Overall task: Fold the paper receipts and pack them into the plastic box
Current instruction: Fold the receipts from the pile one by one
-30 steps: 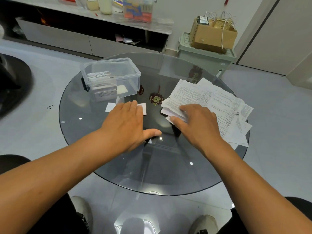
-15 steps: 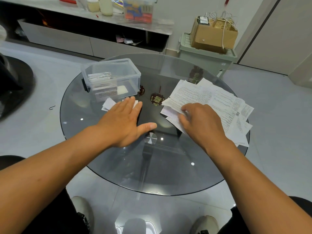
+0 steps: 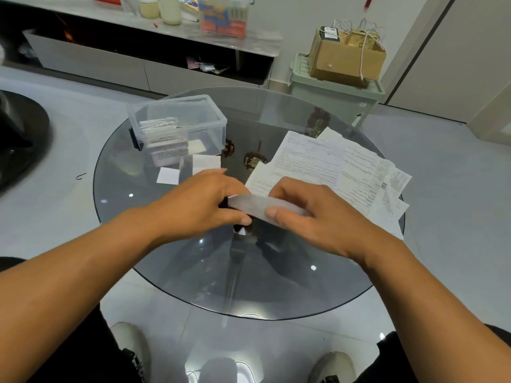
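A receipt is held between both hands just above the glass worktop, near its middle and in front of the person. The left hand has a closed grip on the strip's left end, thumb below and fingers curled over the top; the right hand pinches the right part, thumb on the near face. Holding both ends this way likely keeps the thin paper taut so it can be lined up for a fold. The strip's long axis runs left to right, its right end dipping slightly lower; its broad face is turned towards the camera. It looks blurred, so any print on it cannot be read.

The pile of unfolded receipts lies fanned on the right of the worktop, within easy reach of the right hand. The clear plastic box stands open at the far left, with folded papers already stacked inside at its left end. Two small folded pieces rest on the glass just in front of the box, probably waiting to be packed.
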Available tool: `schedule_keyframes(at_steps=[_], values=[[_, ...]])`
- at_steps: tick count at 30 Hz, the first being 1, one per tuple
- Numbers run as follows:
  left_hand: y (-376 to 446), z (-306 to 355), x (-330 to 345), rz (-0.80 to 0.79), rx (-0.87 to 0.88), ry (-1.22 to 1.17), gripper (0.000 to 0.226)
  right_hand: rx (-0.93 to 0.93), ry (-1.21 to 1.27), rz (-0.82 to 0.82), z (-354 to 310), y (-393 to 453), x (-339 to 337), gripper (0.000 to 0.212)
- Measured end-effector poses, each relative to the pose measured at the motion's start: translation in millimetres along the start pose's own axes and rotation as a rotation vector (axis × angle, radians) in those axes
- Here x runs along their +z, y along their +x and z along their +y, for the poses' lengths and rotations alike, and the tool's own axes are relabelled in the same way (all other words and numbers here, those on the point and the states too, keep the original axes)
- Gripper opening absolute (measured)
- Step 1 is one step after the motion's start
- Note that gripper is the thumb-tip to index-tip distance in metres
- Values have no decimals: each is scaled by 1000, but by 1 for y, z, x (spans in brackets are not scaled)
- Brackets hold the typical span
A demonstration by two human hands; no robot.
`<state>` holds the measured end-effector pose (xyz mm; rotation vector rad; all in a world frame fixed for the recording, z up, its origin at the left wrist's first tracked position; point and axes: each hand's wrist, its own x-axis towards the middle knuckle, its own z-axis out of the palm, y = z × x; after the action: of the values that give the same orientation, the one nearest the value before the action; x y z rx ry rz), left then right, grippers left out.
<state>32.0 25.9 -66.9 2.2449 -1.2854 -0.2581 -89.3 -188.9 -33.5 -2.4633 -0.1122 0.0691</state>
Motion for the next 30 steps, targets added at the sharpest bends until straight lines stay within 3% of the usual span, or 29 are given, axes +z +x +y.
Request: schedule_keyframes(at_steps=[2,4,8,12,16,18,25,30], values=[[-3,3,0,34,-37,-62,9,60,98,-75,3,-1,-7,26],[-6,7,-2,64,-89,-96,4,92,67,-149,10,-1,-14,42],[-9,9,-2,47,-140,-143,5,184,155,-49,21,-1,-26,27],[-6,11,5,87,-192,-244,24,264,250,38,23,2,-21,14],[-2,19,11,134,-256,-253,84,416,155,147,25,8,-7,30],[-2,23,11,136,-279,-226,98,434,125,194,23,10,0,34],[2,23,16,191,-294,-90,102,426,32,316,24,16,10,30],[6,16,24,249,-293,40,94,430,-84,352,23,17,18,57]])
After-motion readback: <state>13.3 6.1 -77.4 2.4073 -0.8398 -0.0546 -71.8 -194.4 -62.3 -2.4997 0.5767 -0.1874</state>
